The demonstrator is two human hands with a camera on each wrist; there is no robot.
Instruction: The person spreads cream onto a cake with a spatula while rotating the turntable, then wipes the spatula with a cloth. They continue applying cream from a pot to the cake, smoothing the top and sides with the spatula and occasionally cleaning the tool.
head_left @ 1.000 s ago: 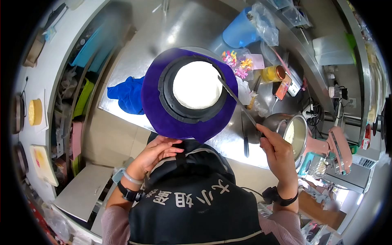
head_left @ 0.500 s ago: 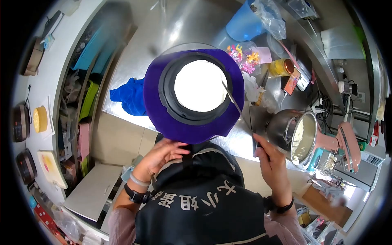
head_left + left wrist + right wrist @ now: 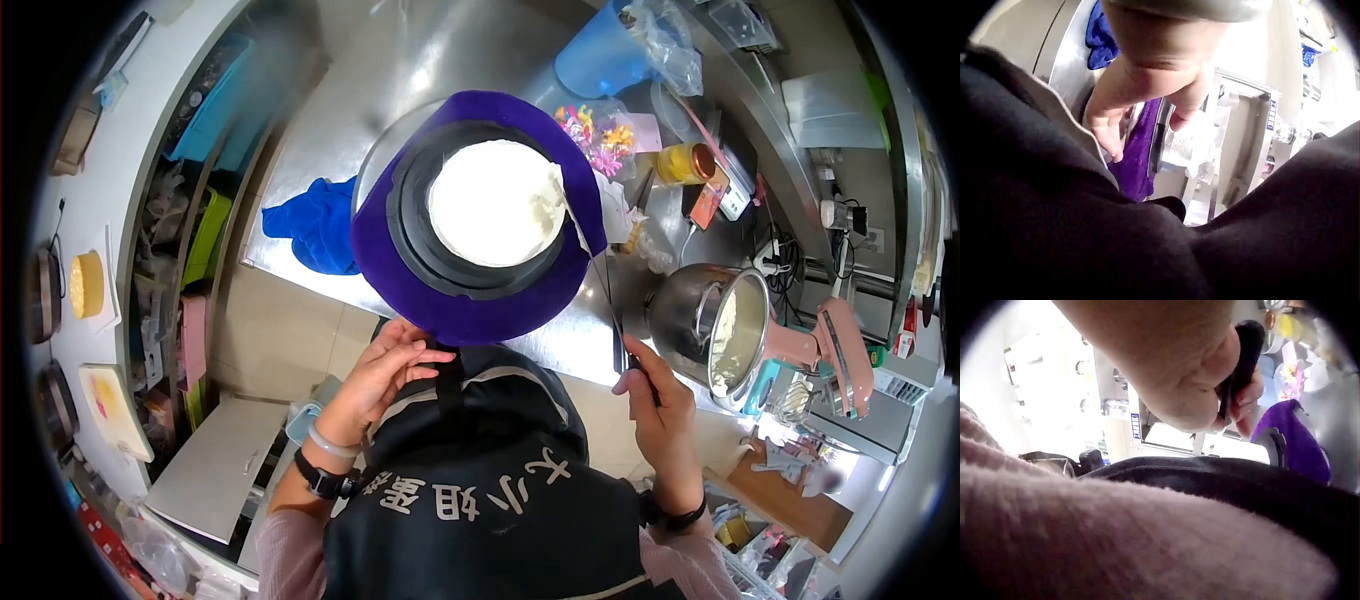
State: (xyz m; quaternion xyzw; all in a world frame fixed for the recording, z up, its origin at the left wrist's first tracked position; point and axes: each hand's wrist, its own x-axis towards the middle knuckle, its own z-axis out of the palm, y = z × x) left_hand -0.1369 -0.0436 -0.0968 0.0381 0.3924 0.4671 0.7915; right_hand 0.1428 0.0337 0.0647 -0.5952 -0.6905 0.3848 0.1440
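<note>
A round cake covered in white cream (image 3: pixel 490 205) sits on a dark round base (image 3: pixel 410 235), with a purple sheet (image 3: pixel 480 320) spread beneath it on a turntable. In my right hand (image 3: pixel 665 405) I grip the black handle of an icing spatula (image 3: pixel 1249 356). Its blade lies along the cake's right edge, where cream is heaped up on the top. My left hand (image 3: pixel 375 380) is at the near edge of the purple sheet, fingers loosely bent and apart. From the left wrist, the thumb and fingers (image 3: pixel 1110 140) appear either side of that purple edge.
Right of the cake, a metal mixing bowl (image 3: pixel 690 310) with cream stands by a pink mixer (image 3: pixel 838 345). A blue cloth (image 3: pixel 312 228) lies to the left. Farther back are a blue bucket (image 3: pixel 600 55), bright flower decorations (image 3: pixel 605 145) and a yellow jar (image 3: pixel 685 163).
The purple sheet has turned counterclockwise, its corner moving from the near side to the right. Cream has gathered at the cake's right edge by the spatula. My left hand stays near the sheet's edge.
</note>
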